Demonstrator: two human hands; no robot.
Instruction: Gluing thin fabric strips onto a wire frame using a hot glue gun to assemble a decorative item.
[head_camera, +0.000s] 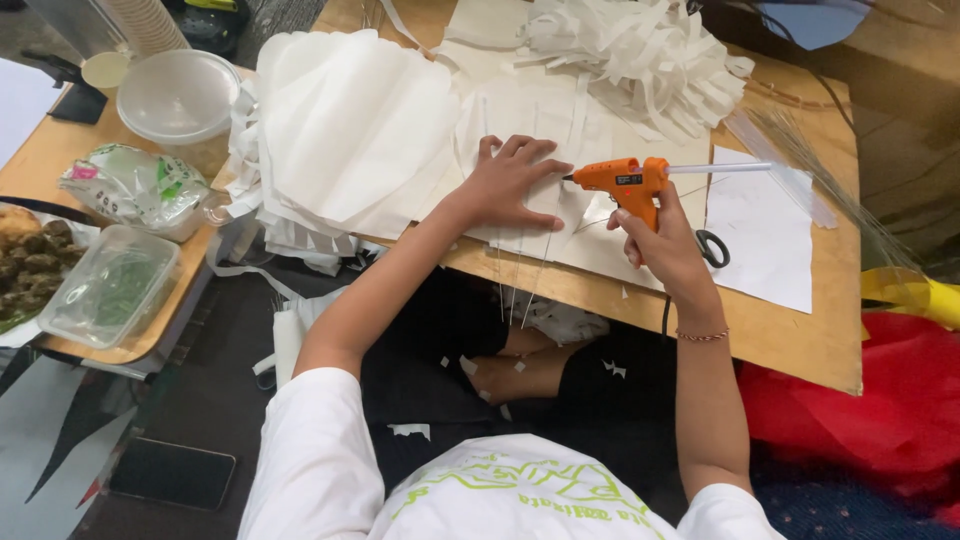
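There is one view, from the camera on my head. It looks steeply down and forward over my chest and lap, close enough that my shirt fills the bottom edge. The wooden counter (800, 330) runs across the upper half of the frame, my arms reach up to mid-frame, and the floor shows at lower left.

From my feed I'm looking down on a white short-sleeved tee, the sleeves ending above the elbows and both forearms bare. Across the chest runs a lime-green printed graphic with angular, sketchy strokes. On the right hand (668, 240) side there's a thin beaded bracelet (702, 336) around the wrist; the left hand (510, 185) wears nothing I can make out. Lower down, dark shorts, flecked with small white paper scraps, knees bare
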